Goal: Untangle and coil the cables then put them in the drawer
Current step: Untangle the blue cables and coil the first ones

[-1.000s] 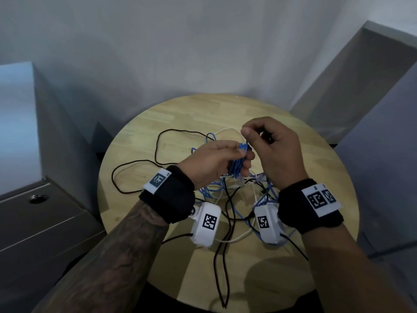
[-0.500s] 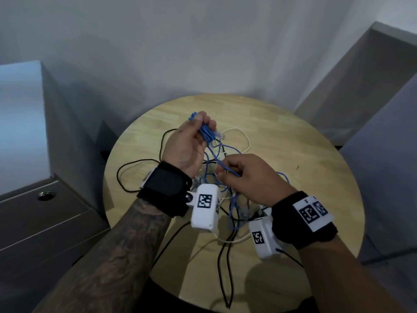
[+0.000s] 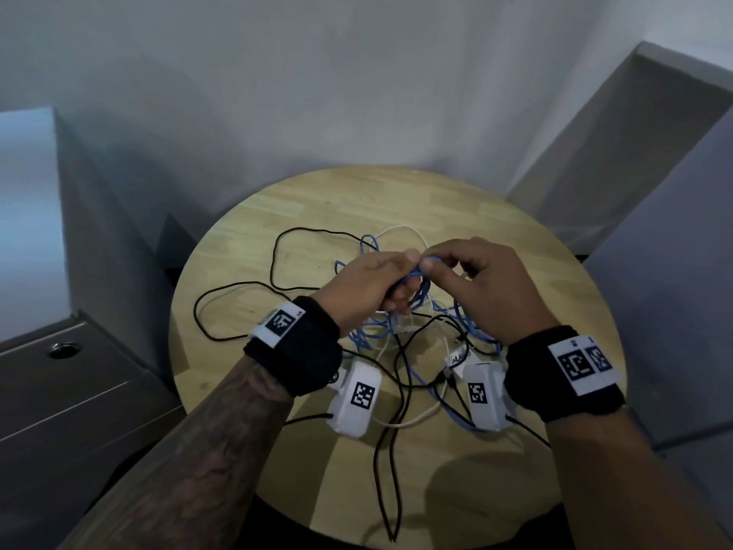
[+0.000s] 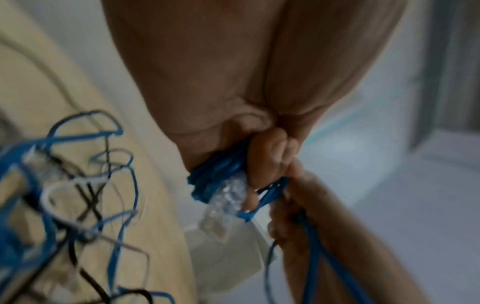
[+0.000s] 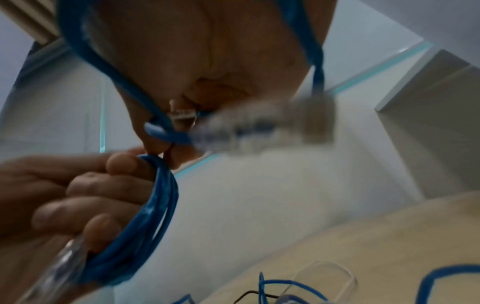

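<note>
A tangle of blue, black and white cables lies on the round wooden table (image 3: 496, 232). My left hand (image 3: 373, 281) grips a small coil of the blue cable (image 3: 414, 277) (image 4: 218, 174) (image 5: 153, 216), with its clear plug (image 4: 223, 203) sticking out below the fingers. My right hand (image 3: 472, 283) pinches a strand of the same blue cable (image 5: 166, 133) right beside the coil, fingertips meeting the left thumb. A black cable (image 3: 285, 248) loops out to the left, and a white cable (image 3: 400, 230) arcs behind the hands.
A grey drawer cabinet (image 3: 59, 391) with a round pull stands at the left, its drawers shut. A grey panel (image 3: 634, 152) leans at the right. Black cable ends hang over the table's near edge (image 3: 388, 510).
The left hand came down from its raised position with the coil. The right hand rose from the pile to meet it, bringing a strand of blue cable up to the coil.
</note>
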`<state>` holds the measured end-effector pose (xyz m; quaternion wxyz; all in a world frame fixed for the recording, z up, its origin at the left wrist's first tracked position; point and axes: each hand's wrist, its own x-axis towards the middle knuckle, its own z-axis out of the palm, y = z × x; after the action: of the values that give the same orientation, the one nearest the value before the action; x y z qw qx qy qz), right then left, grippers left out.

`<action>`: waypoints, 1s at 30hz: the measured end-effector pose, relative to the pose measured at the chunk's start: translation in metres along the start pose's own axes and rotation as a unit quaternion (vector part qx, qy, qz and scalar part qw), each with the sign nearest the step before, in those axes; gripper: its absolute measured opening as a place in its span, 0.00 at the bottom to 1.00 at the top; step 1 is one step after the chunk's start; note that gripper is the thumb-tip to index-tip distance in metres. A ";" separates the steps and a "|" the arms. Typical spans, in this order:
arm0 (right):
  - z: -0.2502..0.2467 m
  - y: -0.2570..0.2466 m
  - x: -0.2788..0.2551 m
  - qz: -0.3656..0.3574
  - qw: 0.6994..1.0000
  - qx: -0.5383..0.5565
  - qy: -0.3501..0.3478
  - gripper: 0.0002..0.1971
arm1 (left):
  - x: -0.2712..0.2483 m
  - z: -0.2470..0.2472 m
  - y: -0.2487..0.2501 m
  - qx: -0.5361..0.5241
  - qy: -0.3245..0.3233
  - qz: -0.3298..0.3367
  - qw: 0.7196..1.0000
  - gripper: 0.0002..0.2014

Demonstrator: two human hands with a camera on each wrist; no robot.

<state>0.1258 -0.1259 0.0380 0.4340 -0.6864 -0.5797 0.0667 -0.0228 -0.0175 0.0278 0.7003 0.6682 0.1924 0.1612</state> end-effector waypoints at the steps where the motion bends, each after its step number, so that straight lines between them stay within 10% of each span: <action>1: 0.001 0.001 0.000 0.016 1.000 0.022 -0.016 0.04 | 0.000 -0.001 -0.001 -0.051 0.002 -0.014 0.999 0.20; 7: -0.005 0.007 -0.002 0.070 0.990 0.019 -0.119 0.07 | 0.002 -0.009 -0.009 -0.364 0.014 -0.058 0.930 0.21; 14: 0.022 0.001 -0.018 0.131 0.968 -0.028 -0.213 0.10 | 0.007 -0.048 -0.004 -0.553 0.094 0.073 0.825 0.11; 18: 0.038 -0.020 -0.020 0.088 0.960 -0.067 -0.257 0.12 | 0.013 -0.046 -0.010 -0.429 0.158 0.109 0.882 0.11; 21: 0.034 -0.028 -0.020 0.042 0.967 -0.093 -0.232 0.10 | 0.012 -0.035 -0.016 -0.139 0.212 0.132 0.958 0.11; 24: 0.019 -0.029 -0.016 -0.012 0.985 -0.097 -0.145 0.10 | 0.010 -0.021 -0.022 0.128 0.145 0.113 0.975 0.14; 30: -0.010 -0.004 -0.009 0.003 0.999 -0.036 -0.016 0.03 | -0.001 -0.001 -0.012 0.060 -0.012 -0.009 0.998 0.20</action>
<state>0.1256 -0.1391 0.0432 0.3993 -0.7023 -0.5865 0.0578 -0.0246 -0.0183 0.0159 0.6630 0.7088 0.1997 0.1351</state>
